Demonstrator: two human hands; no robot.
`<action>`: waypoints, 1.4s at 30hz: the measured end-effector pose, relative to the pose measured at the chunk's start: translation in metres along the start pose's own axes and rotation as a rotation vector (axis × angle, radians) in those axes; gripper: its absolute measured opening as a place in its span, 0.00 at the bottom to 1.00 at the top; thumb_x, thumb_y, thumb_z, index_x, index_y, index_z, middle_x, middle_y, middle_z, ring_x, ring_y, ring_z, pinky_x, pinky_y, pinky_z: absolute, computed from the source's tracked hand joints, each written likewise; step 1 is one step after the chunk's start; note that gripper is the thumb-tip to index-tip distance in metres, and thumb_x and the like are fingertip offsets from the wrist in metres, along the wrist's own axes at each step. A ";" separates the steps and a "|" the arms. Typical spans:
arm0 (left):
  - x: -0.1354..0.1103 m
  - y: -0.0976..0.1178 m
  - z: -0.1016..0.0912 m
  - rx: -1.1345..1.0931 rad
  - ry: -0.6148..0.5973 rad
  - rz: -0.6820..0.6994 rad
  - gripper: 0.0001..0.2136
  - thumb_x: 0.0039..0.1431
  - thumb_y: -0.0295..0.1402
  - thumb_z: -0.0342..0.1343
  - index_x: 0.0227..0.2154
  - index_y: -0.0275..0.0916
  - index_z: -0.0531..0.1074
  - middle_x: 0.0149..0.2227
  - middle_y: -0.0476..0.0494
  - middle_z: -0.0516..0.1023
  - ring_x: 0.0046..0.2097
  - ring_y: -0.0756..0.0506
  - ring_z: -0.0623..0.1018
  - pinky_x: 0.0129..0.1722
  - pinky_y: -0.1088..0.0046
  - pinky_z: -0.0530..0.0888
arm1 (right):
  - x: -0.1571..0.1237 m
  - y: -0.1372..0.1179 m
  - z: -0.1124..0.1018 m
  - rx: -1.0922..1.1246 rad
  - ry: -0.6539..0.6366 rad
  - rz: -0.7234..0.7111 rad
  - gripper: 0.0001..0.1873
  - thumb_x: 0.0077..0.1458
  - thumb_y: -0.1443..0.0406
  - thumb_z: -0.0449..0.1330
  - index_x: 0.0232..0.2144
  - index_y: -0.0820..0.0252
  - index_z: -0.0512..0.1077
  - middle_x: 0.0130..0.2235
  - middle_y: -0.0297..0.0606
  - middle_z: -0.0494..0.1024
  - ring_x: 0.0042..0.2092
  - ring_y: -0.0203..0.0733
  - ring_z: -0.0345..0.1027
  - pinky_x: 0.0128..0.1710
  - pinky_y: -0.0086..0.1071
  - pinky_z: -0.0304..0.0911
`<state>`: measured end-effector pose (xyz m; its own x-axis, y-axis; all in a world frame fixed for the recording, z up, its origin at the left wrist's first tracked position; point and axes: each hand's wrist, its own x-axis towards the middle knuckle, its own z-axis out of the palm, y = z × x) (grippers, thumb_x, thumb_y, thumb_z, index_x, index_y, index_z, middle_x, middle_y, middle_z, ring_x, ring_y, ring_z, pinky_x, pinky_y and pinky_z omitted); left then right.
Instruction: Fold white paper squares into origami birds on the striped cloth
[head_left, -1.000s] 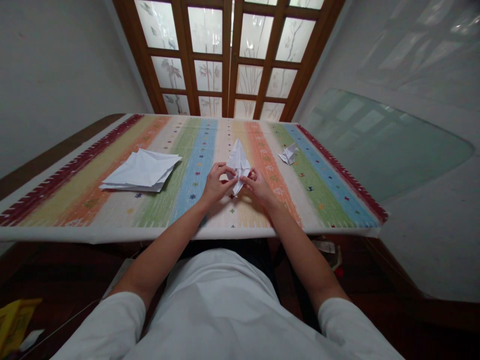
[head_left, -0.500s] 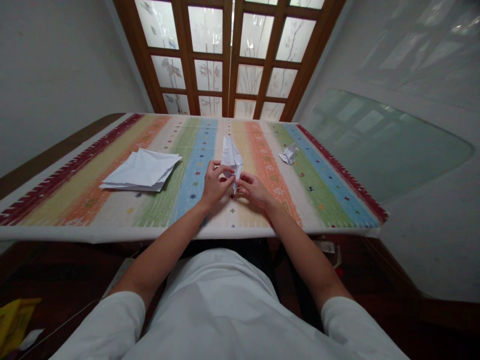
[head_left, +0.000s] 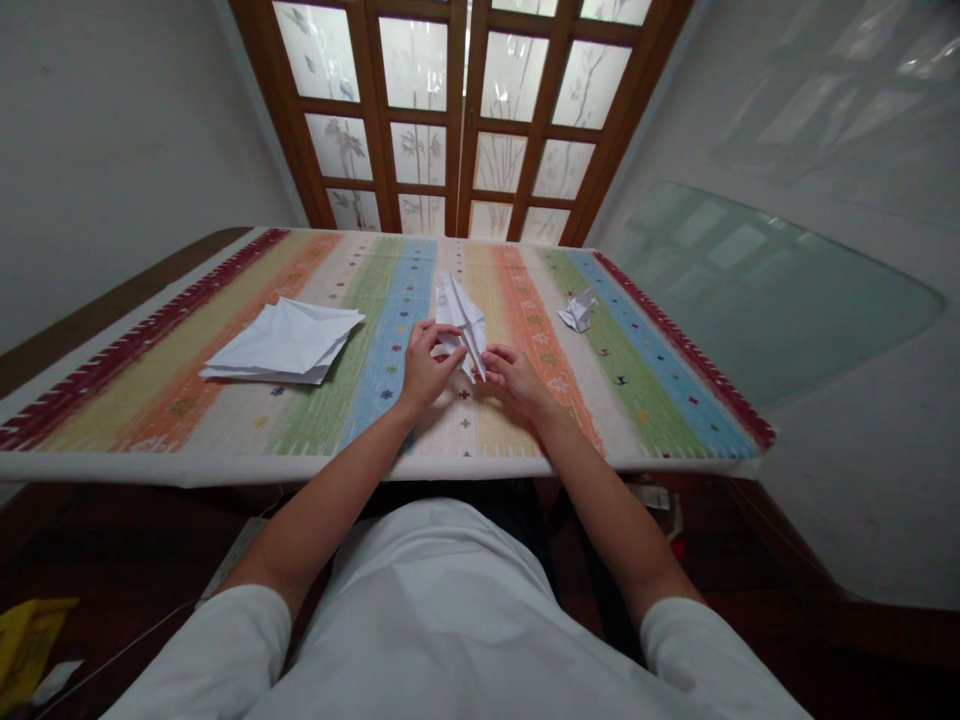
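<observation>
Between my hands, over the striped tablecloth, is a partly folded sheet of white paper (head_left: 463, 312). It is long and narrow, with a point at the far end and separate pointed flaps at the near end. My left hand (head_left: 430, 365) grips its left near side, the thumb and fingers curled onto the paper. My right hand (head_left: 517, 378) pinches the right near flap between thumb and fingers. The left fingers cover part of the folds.
To the left lies a stack of white paper sheets (head_left: 285, 340). A small folded paper figure (head_left: 577, 311) sits on the right. All rest on the striped tablecloth (head_left: 375, 400). Wooden doors with glass panes (head_left: 412, 60) stand beyond the table.
The near flaps of the paper have spread apart, and the paper looks wider. My right hand has shifted slightly away from my left, holding the right flap.
</observation>
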<state>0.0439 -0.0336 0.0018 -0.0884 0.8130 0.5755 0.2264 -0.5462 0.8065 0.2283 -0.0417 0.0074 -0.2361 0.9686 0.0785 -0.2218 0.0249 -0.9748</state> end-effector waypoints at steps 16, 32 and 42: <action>0.003 -0.005 -0.001 -0.049 -0.046 -0.082 0.08 0.62 0.36 0.66 0.40 0.41 0.76 0.45 0.42 0.81 0.42 0.46 0.81 0.38 0.72 0.81 | 0.002 0.005 -0.002 -0.291 0.068 -0.275 0.19 0.47 0.52 0.75 0.37 0.52 0.75 0.37 0.34 0.78 0.38 0.42 0.73 0.38 0.35 0.73; 0.004 -0.012 0.000 -0.265 -0.038 -0.179 0.35 0.57 0.51 0.72 0.61 0.45 0.65 0.53 0.36 0.83 0.50 0.41 0.85 0.46 0.68 0.82 | -0.011 -0.006 0.001 -0.633 -0.095 -0.427 0.14 0.55 0.59 0.70 0.45 0.49 0.78 0.43 0.38 0.79 0.39 0.45 0.71 0.40 0.38 0.70; 0.005 -0.012 0.000 -0.328 -0.044 -0.314 0.22 0.61 0.41 0.66 0.54 0.43 0.70 0.47 0.40 0.85 0.43 0.43 0.86 0.35 0.72 0.82 | -0.028 -0.047 0.031 -0.974 -0.045 -0.475 0.20 0.63 0.49 0.68 0.53 0.47 0.80 0.42 0.45 0.80 0.45 0.56 0.75 0.46 0.43 0.70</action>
<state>0.0408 -0.0228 -0.0047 -0.0607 0.9534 0.2955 -0.1244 -0.3009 0.9455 0.2159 -0.0777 0.0578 -0.3629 0.7987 0.4799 0.5420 0.5999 -0.5886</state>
